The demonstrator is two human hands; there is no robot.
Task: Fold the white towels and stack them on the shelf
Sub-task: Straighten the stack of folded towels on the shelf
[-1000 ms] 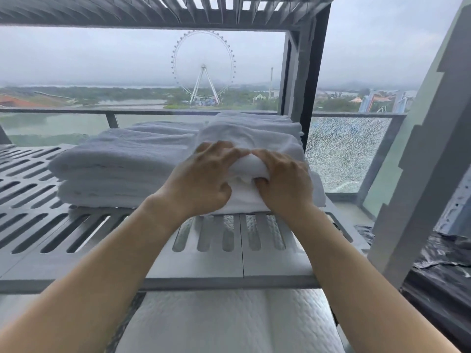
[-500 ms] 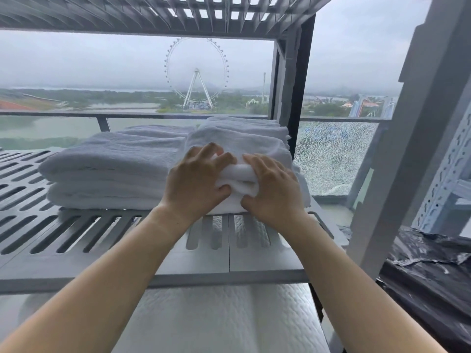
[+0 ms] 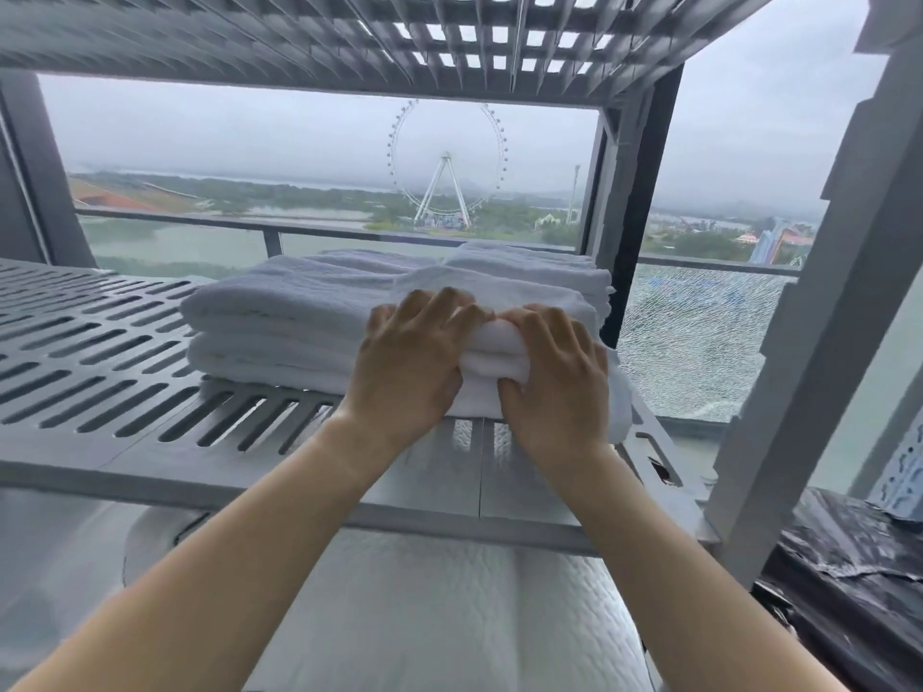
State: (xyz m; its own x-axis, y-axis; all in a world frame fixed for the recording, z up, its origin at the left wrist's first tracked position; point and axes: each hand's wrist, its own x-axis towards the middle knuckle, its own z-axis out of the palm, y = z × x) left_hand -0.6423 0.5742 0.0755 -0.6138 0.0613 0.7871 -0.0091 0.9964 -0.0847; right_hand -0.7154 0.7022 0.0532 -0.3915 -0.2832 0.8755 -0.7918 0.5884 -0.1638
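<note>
A folded white towel (image 3: 499,357) lies at the right front of the grey slotted shelf (image 3: 100,372). My left hand (image 3: 409,362) and my right hand (image 3: 554,387) both grip its front edge, thumbs under the fold and fingers on top. Left of it and touching it stands a stack of folded white towels (image 3: 279,327), and more folded towels (image 3: 524,264) lie behind. A loose corner of the gripped towel hangs down at the right, by the shelf's edge.
Another slotted shelf (image 3: 449,37) sits close overhead. A grey upright post (image 3: 809,312) stands at the right. Behind are a window and a cracked glass balcony panel (image 3: 689,342). A white quilted surface (image 3: 424,616) lies below the shelf, black plastic sheeting (image 3: 859,581) at the lower right.
Both hands stay clamped on the towel's front edge. The view has shifted so the towels and hands sit further right and more of the upper shelf shows.
</note>
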